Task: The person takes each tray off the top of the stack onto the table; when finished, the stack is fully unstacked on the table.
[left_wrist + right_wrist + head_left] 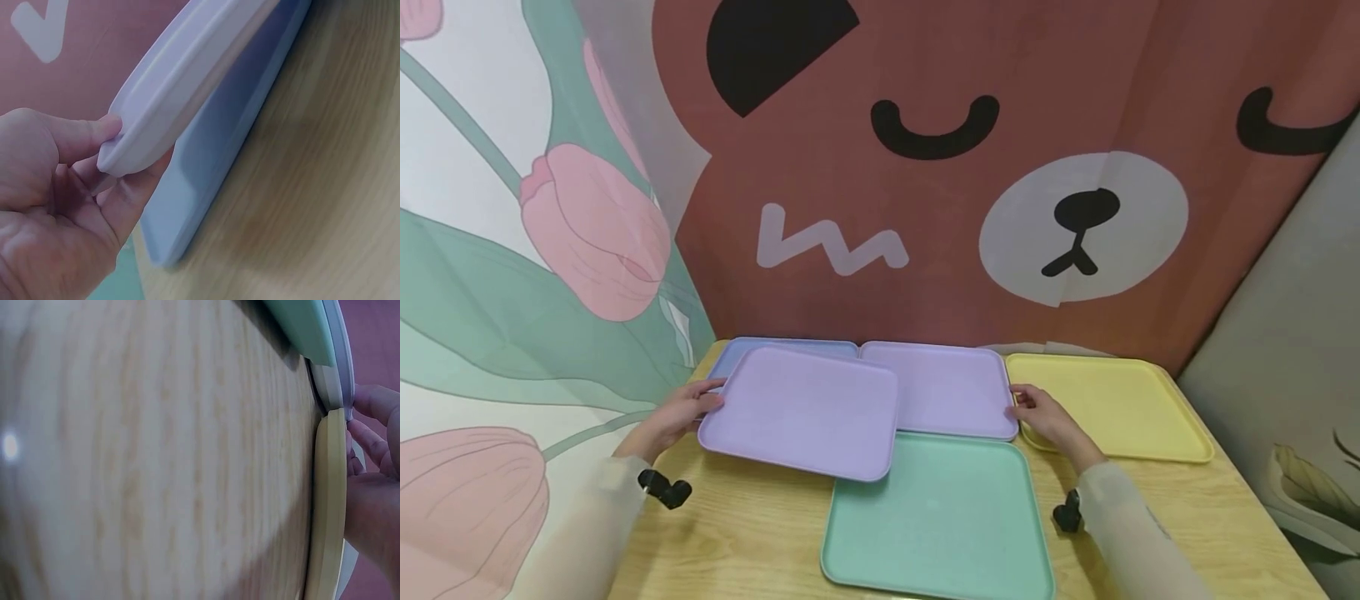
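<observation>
My left hand (683, 410) grips the left end of a light purple tray (805, 412), thumb (94, 134) on its rim and fingers beneath. This tray is raised and tilted over a blue tray (790, 343), covering most of it, and overlaps a corner of the green tray (936, 517). A second light purple tray (955, 387) lies at the back beside the blue one. My right hand (1043, 415) holds the right edge of that second tray, beside the yellow tray (1112, 408). In the right wrist view its thumb and fingertips meet at the purple rim (344, 369); the yellow rim partly hides the fingers.
The wooden table (752, 517) runs back to a hanging brown cloth (940, 275) printed with a bear face. A tulip-patterned cloth (595, 233) borders the left side, and a grey surface (1285, 333) stands to the right.
</observation>
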`<action>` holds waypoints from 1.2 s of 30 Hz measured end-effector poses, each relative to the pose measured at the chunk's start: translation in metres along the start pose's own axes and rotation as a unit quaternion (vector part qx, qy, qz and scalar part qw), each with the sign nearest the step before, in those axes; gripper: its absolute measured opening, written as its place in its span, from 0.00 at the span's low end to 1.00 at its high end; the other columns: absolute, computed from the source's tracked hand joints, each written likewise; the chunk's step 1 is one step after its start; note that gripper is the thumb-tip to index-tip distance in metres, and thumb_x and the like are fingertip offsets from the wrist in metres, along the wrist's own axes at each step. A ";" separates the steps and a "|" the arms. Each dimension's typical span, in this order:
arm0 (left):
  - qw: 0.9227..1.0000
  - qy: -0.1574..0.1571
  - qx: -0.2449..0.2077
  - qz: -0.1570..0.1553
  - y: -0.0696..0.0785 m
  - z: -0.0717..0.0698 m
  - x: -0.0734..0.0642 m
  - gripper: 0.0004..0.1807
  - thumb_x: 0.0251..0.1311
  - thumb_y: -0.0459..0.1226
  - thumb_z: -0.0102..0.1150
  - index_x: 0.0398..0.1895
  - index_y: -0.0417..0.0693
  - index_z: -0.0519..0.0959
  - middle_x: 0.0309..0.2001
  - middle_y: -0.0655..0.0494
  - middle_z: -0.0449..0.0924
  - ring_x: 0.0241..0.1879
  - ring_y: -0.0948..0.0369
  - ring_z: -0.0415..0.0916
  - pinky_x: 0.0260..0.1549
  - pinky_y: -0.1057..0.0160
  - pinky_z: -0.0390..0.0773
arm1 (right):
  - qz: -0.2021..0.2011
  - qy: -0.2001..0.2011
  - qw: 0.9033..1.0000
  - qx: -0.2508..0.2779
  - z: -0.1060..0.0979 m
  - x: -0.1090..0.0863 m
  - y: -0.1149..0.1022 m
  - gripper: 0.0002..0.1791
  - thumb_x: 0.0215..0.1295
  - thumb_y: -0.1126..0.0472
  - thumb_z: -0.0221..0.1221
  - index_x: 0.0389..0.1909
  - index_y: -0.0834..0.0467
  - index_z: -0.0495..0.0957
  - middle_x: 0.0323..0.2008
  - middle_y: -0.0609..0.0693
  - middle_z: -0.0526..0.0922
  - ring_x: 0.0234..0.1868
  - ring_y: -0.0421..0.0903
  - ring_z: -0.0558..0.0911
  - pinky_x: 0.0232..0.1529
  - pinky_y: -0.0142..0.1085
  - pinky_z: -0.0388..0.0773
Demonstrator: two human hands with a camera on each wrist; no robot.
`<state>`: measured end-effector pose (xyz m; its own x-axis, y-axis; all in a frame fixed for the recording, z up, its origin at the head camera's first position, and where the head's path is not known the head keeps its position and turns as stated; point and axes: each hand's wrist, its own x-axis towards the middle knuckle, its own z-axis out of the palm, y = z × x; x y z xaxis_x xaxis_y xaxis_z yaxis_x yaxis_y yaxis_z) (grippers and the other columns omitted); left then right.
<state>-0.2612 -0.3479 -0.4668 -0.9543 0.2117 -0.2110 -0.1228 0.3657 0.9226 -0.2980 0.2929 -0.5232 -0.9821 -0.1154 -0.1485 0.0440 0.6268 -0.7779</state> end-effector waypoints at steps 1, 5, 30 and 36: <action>1.000 -0.002 -0.001 0.000 -0.001 -0.003 -0.003 0.34 0.79 0.37 0.45 0.79 0.33 0.48 0.67 0.26 0.63 0.48 0.59 0.79 0.45 0.56 0.84 | 0.000 0.000 1.000 -0.001 0.000 0.000 0.000 0.32 0.73 0.59 0.59 0.73 0.66 0.63 0.60 0.66 0.71 0.59 0.60 0.71 0.62 0.56 0.68; 1.000 -0.008 -0.006 0.002 -0.007 -0.014 -0.013 0.34 0.79 0.37 0.45 0.79 0.32 0.47 0.62 0.34 0.71 0.46 0.61 0.80 0.44 0.56 0.84 | 0.003 -0.003 1.000 -0.007 -0.001 0.001 0.001 0.33 0.73 0.58 0.59 0.73 0.65 0.62 0.60 0.66 0.70 0.59 0.61 0.70 0.62 0.56 0.68; 1.000 0.017 0.010 -0.014 -0.038 -0.046 -0.074 0.35 0.78 0.36 0.46 0.77 0.27 0.46 0.57 0.37 0.78 0.44 0.60 0.82 0.41 0.52 0.85 | -0.008 -0.009 1.000 0.004 -0.001 -0.001 0.000 0.33 0.73 0.59 0.59 0.73 0.67 0.61 0.57 0.66 0.71 0.55 0.59 0.71 0.57 0.51 0.70; 1.000 0.016 0.009 -0.017 -0.047 -0.050 -0.082 0.34 0.78 0.35 0.45 0.77 0.27 0.46 0.54 0.43 0.81 0.43 0.60 0.83 0.39 0.52 0.85 | 0.003 -0.010 1.000 0.006 -0.001 0.001 0.001 0.33 0.73 0.58 0.59 0.74 0.65 0.61 0.58 0.65 0.71 0.56 0.58 0.70 0.58 0.52 0.69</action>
<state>-0.1912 -0.4281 -0.4766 -0.9578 0.1705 -0.2314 -0.1507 0.3877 0.9094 -0.2987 0.2947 -0.5235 -0.9780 -0.1279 -0.1650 0.0514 0.6187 -0.7840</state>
